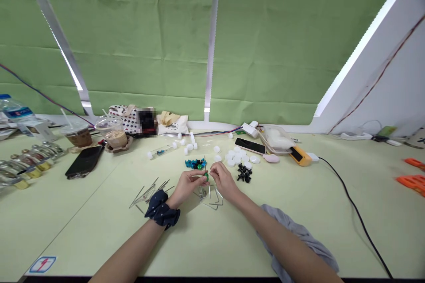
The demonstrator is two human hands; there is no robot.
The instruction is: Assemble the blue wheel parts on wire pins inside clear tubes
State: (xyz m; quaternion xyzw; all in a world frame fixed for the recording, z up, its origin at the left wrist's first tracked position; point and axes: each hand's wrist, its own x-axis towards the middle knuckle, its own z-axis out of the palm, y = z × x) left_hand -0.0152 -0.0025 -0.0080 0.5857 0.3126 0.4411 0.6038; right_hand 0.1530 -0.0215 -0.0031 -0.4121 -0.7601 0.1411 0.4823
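My left hand point(186, 187) is closed in a pinch around a small green plastic piece point(206, 177). A thin rod point(205, 162) stands up just above the fingertips. Close against it, my right hand point(226, 180) is also pinched, and what its fingertips hold is too small to make out. Bent metal rods point(216, 204) lie under the hands, and more metal rods point(144, 195) are by the left wrist. Beyond the hands sits a pile of small blue parts point(191, 164) with some dark and green ones. Black plastic pieces point(245, 174) are heaped right of my right hand.
White round caps point(237, 156) and a phone point(250, 146) lie behind the black pieces. Clear tubes point(162, 151) rest farther back. Left are another phone point(84, 162), drink cups point(116, 138) and several bottles point(33, 159). A yellow device point(299, 155) trails a black cable point(352, 203) at right.
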